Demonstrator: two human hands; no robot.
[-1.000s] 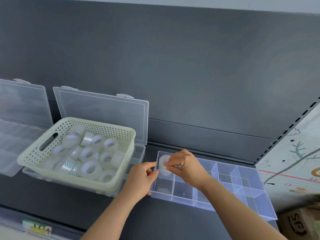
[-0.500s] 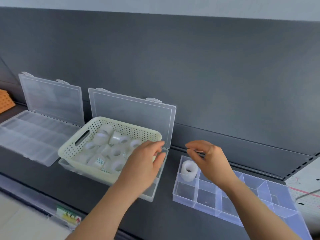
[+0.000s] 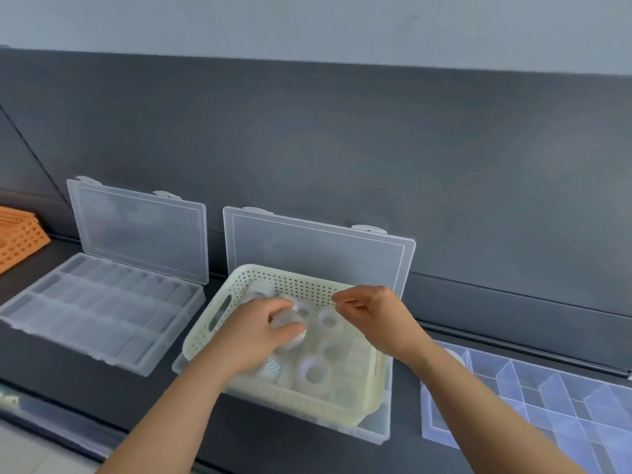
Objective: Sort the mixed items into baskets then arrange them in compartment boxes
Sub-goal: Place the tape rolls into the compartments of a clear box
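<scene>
Head view: a dark grey desk (image 3: 260, 436) runs along a grey back panel (image 3: 307, 148), with a pale wall (image 3: 307, 25) above it. An orange perforated rack (image 3: 18, 241) sits at the left edge of the frame. Right of it lies a clear compartment box (image 3: 95, 309), its lid raised against the panel. At centre a cream basket (image 3: 201, 340) rests on a second open clear box (image 3: 318, 251). A bluish compartment box (image 3: 547, 398) lies at lower right.

A teal pattern shows on one of the rolls near the basket's front, too blurred to read.

The basket holds translucent tape rolls (image 3: 314, 372). The left hand (image 3: 253, 333) reaches into it from the lower left and grasps one tape roll (image 3: 289, 323) between thumb and fingers, near the basket's middle. The right hand (image 3: 372, 313) hovers just above the basket's far right side, fingers loosely curled and holding nothing, close beside the grasped roll but apart from it.
</scene>
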